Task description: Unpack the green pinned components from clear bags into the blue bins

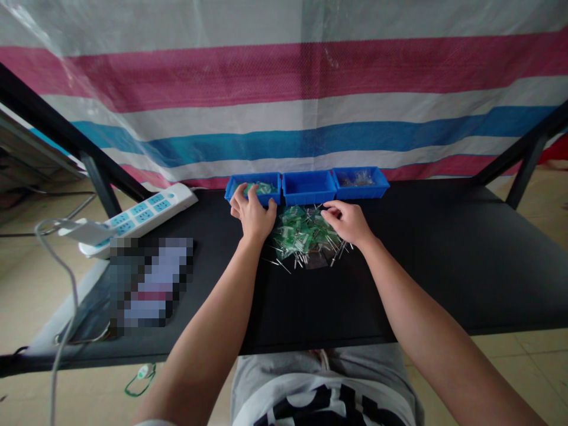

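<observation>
My left hand (pixel 254 214) is at the front rim of the left blue bin (pixel 228 190), its fingers apart and curving down over the bin. Small green plastic packets (pixel 262 188) lie inside that bin. My right hand (pixel 349 221) hovers at the right side of a loose pile, thumb and forefinger pinched together; what sits between them is too small to make out. The pile mixes green and clear plastic packets (pixel 298 232) with thin silver metal pins (pixel 337 251). It lies on the black table (pixel 306 313) between both hands.
The middle blue bin (pixel 309 188) and the right blue bin (pixel 381 187), which holds small clear packets (pixel 361 178), line the back edge. A white power strip (pixel 146 213) with a cable (pixel 73 278) lies at left, near a pixelated object (pixel 157 284). Striped sheeting (pixel 284 77) hangs behind.
</observation>
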`<state>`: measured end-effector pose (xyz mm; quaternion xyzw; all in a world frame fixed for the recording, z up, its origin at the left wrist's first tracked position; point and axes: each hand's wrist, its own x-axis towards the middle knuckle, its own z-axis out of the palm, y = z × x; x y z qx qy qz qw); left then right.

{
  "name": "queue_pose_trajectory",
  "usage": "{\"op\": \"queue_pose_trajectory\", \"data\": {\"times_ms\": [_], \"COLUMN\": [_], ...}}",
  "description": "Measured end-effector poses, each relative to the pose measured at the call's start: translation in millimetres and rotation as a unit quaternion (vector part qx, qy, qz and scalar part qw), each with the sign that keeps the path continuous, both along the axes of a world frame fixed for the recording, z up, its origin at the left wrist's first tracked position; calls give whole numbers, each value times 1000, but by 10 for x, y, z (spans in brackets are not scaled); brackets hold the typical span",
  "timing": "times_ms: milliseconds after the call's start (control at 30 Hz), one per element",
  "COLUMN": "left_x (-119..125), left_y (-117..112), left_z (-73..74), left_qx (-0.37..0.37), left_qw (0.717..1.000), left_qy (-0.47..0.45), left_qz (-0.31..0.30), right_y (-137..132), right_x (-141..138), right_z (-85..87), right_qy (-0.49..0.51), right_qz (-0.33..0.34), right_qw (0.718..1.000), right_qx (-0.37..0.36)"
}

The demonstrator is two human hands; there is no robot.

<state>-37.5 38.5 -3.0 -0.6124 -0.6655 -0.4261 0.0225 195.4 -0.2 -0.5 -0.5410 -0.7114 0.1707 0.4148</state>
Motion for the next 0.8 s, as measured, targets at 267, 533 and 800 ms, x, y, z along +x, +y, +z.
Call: {"op": "queue_pose_trajectory", "data": {"times_ms": [267,533,800], "left_x": [117,164,157], "left_y": [-114,-140,-146], "left_z": [75,37,15], "left_qx": [-42,-31,-13], "left_qw": [965,940,940], "left_qy": [87,93,109], "left_qz": [-245,-326,-323], "right_y": [10,-44,-39], "right_x": [9,20,12], "right_z": [-2,71,37], "right_qy": [-48,-65,-113], "right_qz": [-1,58,84], "right_qw": [999,996,989], "right_qx": [27,36,39]}}
